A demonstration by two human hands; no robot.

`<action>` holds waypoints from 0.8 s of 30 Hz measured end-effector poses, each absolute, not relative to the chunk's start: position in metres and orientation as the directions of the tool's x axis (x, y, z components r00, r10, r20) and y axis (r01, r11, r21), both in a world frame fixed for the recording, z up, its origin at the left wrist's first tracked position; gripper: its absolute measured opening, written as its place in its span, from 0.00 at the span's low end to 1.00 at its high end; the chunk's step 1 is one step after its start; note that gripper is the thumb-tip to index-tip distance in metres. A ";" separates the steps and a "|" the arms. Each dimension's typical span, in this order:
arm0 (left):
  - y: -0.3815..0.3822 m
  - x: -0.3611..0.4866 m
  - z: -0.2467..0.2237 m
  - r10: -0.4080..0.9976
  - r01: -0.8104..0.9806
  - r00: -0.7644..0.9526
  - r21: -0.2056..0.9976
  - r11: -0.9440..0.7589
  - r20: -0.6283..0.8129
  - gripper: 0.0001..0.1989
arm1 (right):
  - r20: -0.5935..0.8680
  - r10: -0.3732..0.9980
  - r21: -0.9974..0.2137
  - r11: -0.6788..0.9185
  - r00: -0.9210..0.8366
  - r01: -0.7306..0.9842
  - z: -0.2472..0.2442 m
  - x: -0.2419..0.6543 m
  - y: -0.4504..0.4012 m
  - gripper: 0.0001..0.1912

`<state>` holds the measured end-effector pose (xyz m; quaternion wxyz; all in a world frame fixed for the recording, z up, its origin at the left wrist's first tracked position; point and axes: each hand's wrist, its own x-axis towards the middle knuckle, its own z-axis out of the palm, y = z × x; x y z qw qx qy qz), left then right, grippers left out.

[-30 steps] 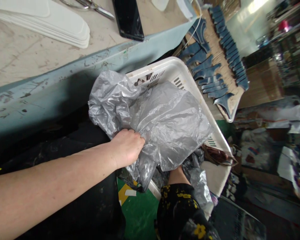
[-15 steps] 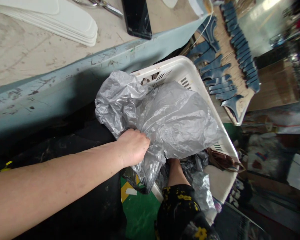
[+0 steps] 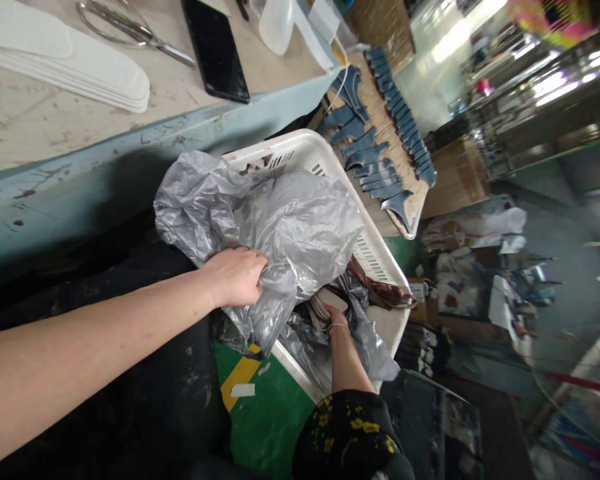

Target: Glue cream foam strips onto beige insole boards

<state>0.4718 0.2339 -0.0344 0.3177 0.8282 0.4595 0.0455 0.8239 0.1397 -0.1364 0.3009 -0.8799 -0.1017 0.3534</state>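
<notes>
head view, looking down: the left hand [image 3: 236,275] was curled into a fist around a gathered part of the grey plastic [image 3: 310,230], which billowed up ahead of it and to its right. farther ahead was the slotted wall of a white basket [image 3: 375,250].

the right hand [image 3: 338,320] reached into the basket, just below the plastic's raised part. its fingers were at the near edge of a stack of flat, pale pieces [image 3: 333,298], directly ahead of it; whether they gripped or only touched could not be told, as the fingertips were partly hidden. crumpled dark wrapping lay around that hand, and brown material [image 3: 385,293] sat beyond it to the right.

handling this well seemed to call for a firm left fist, with the plastic held high and clear of the right wrist. the right hand's best hold was probably thumb above and fingers beneath, squaring the pieces so none fanned out or snagged in the loose wrapping.
</notes>
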 end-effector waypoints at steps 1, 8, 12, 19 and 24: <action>0.234 0.472 -0.034 0.801 0.726 0.564 0.581 -0.367 -0.200 0.15 | -0.567 0.373 -0.592 -0.804 0.734 -0.049 -0.129 0.827 0.132 0.20; 0.233 0.463 -0.024 0.850 0.601 0.527 0.694 -0.397 0.030 0.26 | -0.498 0.420 -0.688 -0.724 0.759 -0.050 -0.065 0.830 0.082 0.28; 0.230 0.449 -0.013 0.881 0.518 0.453 0.762 -0.387 0.139 0.27 | -0.406 0.449 -0.777 -0.628 0.796 -0.043 -0.026 0.828 0.055 0.31; 0.229 0.412 0.017 0.844 0.486 0.531 0.842 -0.232 -0.074 0.29 | -0.278 0.495 -0.896 -0.442 0.823 -0.037 0.049 0.813 0.014 0.31; 0.235 0.363 0.068 0.862 0.674 0.481 0.695 -0.250 -0.157 0.18 | -0.195 0.522 -0.961 -0.270 0.830 -0.056 0.108 0.778 0.010 0.26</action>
